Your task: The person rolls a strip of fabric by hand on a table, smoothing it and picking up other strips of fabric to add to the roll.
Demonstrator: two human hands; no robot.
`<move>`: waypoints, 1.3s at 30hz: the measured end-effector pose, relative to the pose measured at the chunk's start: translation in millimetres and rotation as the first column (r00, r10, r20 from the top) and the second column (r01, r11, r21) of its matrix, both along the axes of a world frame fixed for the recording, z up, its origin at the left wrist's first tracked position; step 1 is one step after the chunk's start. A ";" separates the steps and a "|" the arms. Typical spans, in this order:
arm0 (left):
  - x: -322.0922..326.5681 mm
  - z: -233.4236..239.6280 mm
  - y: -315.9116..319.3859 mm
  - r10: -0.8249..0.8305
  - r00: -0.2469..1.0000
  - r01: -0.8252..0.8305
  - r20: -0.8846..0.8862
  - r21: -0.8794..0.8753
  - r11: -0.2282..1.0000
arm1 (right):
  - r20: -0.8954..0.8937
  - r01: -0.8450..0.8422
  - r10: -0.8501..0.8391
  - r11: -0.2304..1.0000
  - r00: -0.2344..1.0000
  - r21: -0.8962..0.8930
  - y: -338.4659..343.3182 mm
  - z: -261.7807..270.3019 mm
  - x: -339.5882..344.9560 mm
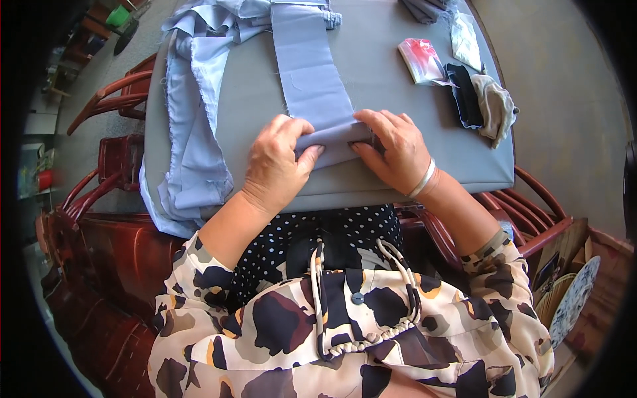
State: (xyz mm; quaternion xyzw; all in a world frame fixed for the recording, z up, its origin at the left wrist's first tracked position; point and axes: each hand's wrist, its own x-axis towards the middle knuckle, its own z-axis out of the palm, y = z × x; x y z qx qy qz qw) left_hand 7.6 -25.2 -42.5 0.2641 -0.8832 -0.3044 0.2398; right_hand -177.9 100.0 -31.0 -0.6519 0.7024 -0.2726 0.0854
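Note:
A long strip of grey-blue fabric (311, 64) runs down the middle of the table, creased across and frayed along its cut edges. Its near end is turned over in a fold. My left hand (281, 156) pinches the left side of that fold between thumb and fingers. On the fold's right side, my right hand (393, 147) grips the cloth the same way, with a pale bangle (423, 178) at the wrist. More of this fabric (199, 124) lies in a loose, frayed heap along the table's left side and hangs over the near edge.
The table (423, 114) has a grey cover. At its right lie a pink-and-white packet (421, 60), a clear plastic bag (465, 42), an open black case (464, 97), a crumpled beige cloth (495, 107) and dark fabric (428, 10). Reddish wooden chairs (117, 94) stand around it.

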 end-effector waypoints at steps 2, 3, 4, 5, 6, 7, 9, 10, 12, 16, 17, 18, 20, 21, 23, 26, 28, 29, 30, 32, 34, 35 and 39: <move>3.9 12.9 2.4 0.084 0.996 -0.085 -0.029 -0.032 0.996 | 0.003 -0.007 0.007 0.997 1.000 -0.080 -4.6 2.1 3.3; -0.2 11.0 1.7 0.129 0.989 -0.132 -0.075 -0.046 0.990 | -0.007 0.024 -0.026 0.989 1.000 -0.145 -4.7 -1.3 1.0; -2.6 7.4 0.9 0.121 0.990 -0.124 -0.078 -0.042 0.991 | -0.011 0.032 -0.034 0.989 0.999 -0.141 -3.4 -2.9 -2.6; -4.8 3.3 0.2 0.087 0.993 -0.093 -0.083 -0.066 0.993 | -0.019 0.005 -0.008 0.984 1.000 -0.175 -0.8 -3.8 -7.7; -3.9 2.6 0.3 0.064 0.995 -0.072 -0.083 -0.096 0.993 | -0.024 -0.033 0.028 0.976 0.999 -0.214 0.0 -2.2 -9.9; -2.2 -0.1 -0.8 0.067 0.994 -0.075 -0.081 -0.098 0.992 | -0.022 -0.036 0.032 0.976 0.999 -0.216 -0.2 0.4 -10.8; 1.2 -8.8 -4.2 -0.060 0.991 0.025 -0.122 -0.276 0.961 | -0.042 -0.248 0.245 0.940 0.969 -0.235 -0.3 6.7 -11.9; 1.7 -11.1 -4.4 -0.063 0.990 0.027 -0.123 -0.275 0.961 | -0.085 -0.286 0.275 0.943 0.958 -0.172 -0.7 8.5 -9.2; 0.3 -11.8 -4.3 -0.149 0.984 0.104 -0.099 -0.361 0.927 | -0.137 -0.262 0.242 0.952 0.961 -0.158 -3.2 -1.6 -4.1; 2.9 7.5 9.4 -0.074 0.997 0.074 0.011 -0.236 0.969 | -0.282 -0.250 0.204 0.958 0.938 -0.138 -6.7 -4.9 -2.7; 5.8 9.0 9.8 -0.065 0.998 0.067 0.016 -0.241 0.968 | -0.315 -0.262 0.205 0.953 0.927 -0.153 -8.4 -3.4 -2.1; 4.9 3.9 8.7 -0.095 0.995 0.092 0.001 -0.274 0.957 | -0.319 -0.256 0.199 0.955 0.927 -0.148 -6.6 -2.7 -3.3; 4.0 -0.5 8.0 -0.131 0.991 0.119 -0.017 -0.303 0.945 | -0.284 -0.263 0.220 0.957 0.933 -0.124 -2.1 5.2 -6.2; 6.6 2.9 10.8 -0.164 0.986 0.153 -0.012 -0.299 0.942 | -0.280 -0.264 0.221 0.957 0.934 -0.124 -0.6 11.4 -8.2; 13.1 7.2 17.7 -0.196 0.981 0.186 -0.005 -0.291 0.939 | -0.166 -0.396 0.389 0.918 0.906 -0.012 1.6 21.7 -11.8; 17.4 14.5 20.4 -0.238 0.971 0.237 0.010 -0.163 0.958 | 0.007 -0.431 0.432 0.901 0.902 -0.050 1.7 21.4 -11.8; 14.2 16.2 14.1 -0.232 0.972 0.233 0.025 -0.078 0.969 | 0.063 -0.374 0.376 0.927 0.925 -0.035 3.3 18.7 -13.9; 11.7 15.3 10.8 -0.226 0.973 0.226 0.041 0.006 0.974 | 0.117 -0.317 0.317 0.948 0.941 -0.018 3.8 16.4 -15.0; 11.2 17.0 9.7 -0.193 0.981 0.193 0.012 -0.062 0.979 | 0.118 -0.326 0.326 0.945 0.938 -0.022 2.7 13.4 -13.5; 11.3 19.1 9.9 -0.119 0.993 0.118 0.021 0.036 0.992 | 0.141 -0.170 0.176 0.984 0.974 -0.051 -0.2 6.0 -10.8; 7.6 11.8 6.7 -0.043 0.999 0.041 0.010 0.129 0.991 | 0.084 -0.126 0.131 0.990 0.988 -0.068 -1.3 5.2 -10.7; 6.8 11.4 4.9 -0.044 0.999 0.042 0.009 0.131 0.991 | 0.030 -0.086 0.089 0.992 0.996 -0.091 -1.6 5.2 -10.7; 0.8 15.2 -2.4 0.031 0.987 -0.060 0.157 0.188 0.980 | -0.062 -0.045 0.035 0.986 0.997 -0.163 -1.7 9.5 -13.6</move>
